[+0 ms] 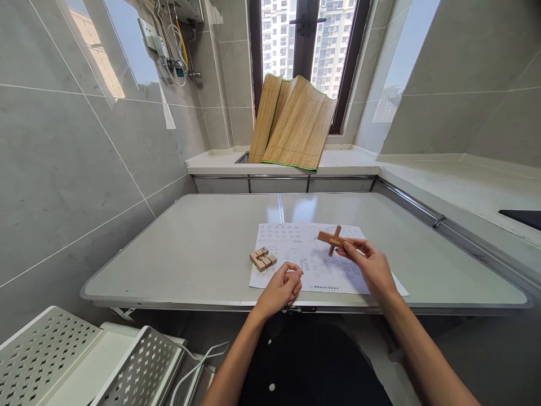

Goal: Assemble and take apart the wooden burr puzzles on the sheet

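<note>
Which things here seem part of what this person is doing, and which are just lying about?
Apparently part of the work:
- crossed wooden pieces, held in the right hand
- small wooden blocks, near the curled left hand
- printed sheet, under the held pieces

Apparently just lying about:
- bamboo mat, by the window
- perforated rack
- white cable

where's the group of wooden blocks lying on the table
In the head view, the wooden blocks sit at the left edge of the printed sheet, just beyond and to the left of the left hand.
</note>
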### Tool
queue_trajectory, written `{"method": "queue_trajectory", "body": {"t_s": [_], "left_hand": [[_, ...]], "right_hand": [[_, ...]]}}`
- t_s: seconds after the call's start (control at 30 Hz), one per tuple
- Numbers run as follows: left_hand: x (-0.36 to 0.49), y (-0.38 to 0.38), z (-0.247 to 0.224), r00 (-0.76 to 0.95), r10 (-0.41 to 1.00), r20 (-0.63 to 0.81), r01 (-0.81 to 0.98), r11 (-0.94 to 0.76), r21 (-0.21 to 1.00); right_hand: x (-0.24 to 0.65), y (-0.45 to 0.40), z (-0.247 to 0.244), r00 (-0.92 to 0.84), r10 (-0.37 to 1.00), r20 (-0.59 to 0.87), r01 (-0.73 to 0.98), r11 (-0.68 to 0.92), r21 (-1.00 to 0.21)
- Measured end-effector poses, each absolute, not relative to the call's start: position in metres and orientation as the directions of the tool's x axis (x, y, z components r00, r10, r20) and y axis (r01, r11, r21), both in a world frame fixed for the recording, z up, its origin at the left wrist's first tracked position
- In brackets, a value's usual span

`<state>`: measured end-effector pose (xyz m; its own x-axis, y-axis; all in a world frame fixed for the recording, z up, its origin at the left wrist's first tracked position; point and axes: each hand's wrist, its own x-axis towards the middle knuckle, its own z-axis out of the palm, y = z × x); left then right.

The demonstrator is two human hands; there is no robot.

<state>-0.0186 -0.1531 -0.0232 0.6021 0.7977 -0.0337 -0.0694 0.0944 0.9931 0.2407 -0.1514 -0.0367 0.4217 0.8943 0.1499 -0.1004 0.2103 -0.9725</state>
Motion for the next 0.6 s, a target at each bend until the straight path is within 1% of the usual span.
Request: {"method": "queue_trajectory", "body": {"t_s": [0.17, 0.27, 0.33, 0.43, 0.6], "left_hand": [[-0.019, -0.154, -0.022, 0.599, 0.799, -0.05, -0.052, 0.101, 0.994], [-0.019, -0.153, -0.025, 0.605, 0.795, -0.046, -0.049, 0.095, 0.994], [-0.019, -0.153, -0.026, 0.605, 0.795, -0.043, -0.047, 0.09, 0.995], [-0.02, -0.153, -0.027, 0.601, 0.799, -0.032, -0.046, 0.075, 0.996], [-0.019, -0.153, -0.028, 0.595, 0.803, -0.027, -0.042, 0.065, 0.997]], "right_hand": [[0.296, -0.13, -0.045, 0.567, 0.799, 0.199, 0.172, 0.122, -0.978], [0.316, -0.116, -0.051, 0.62, 0.74, 0.261, 0.362, 0.026, -0.932], [0.323, -0.109, -0.053, 0.63, 0.717, 0.296, 0.458, -0.036, -0.888], [0.329, -0.102, -0.056, 0.638, 0.703, 0.315, 0.523, -0.095, -0.847], [0.337, -0.09, -0.063, 0.639, 0.701, 0.316, 0.533, -0.107, -0.839]]}}
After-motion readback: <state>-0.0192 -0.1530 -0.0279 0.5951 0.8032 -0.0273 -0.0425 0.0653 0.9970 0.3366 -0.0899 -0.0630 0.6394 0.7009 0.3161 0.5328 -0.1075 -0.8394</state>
